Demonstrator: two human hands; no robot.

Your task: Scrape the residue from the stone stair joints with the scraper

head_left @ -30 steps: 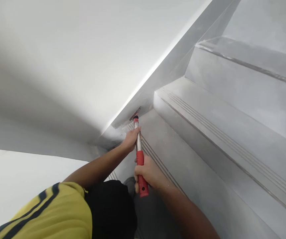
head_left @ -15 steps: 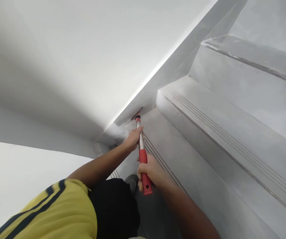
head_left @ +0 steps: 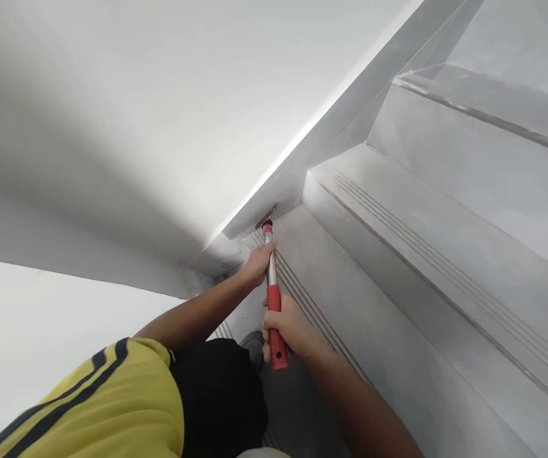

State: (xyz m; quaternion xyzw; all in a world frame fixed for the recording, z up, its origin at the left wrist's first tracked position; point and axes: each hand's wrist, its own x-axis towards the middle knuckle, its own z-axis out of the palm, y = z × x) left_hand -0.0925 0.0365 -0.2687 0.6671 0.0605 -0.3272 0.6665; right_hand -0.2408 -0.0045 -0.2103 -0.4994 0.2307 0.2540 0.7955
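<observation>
I hold a long scraper [head_left: 270,267] with a metal shaft and a red grip. My left hand [head_left: 258,262] is wrapped round the metal shaft, close to the head. My right hand [head_left: 287,327] grips the red handle lower down. The scraper's flat blade [head_left: 266,215] is pressed against the grey skirting [head_left: 297,166] where the white wall meets the stair tread. White dust lies on the tread around the blade.
Grey stair steps [head_left: 426,254] with grooved nosing lines rise to the right. The white wall [head_left: 135,114] fills the left and top. My yellow sleeve with dark stripes [head_left: 87,407] and dark trousers [head_left: 216,394] are at the bottom.
The scraper and both hands have shifted slightly up and right along the skirting; the blade stays against the wall base.
</observation>
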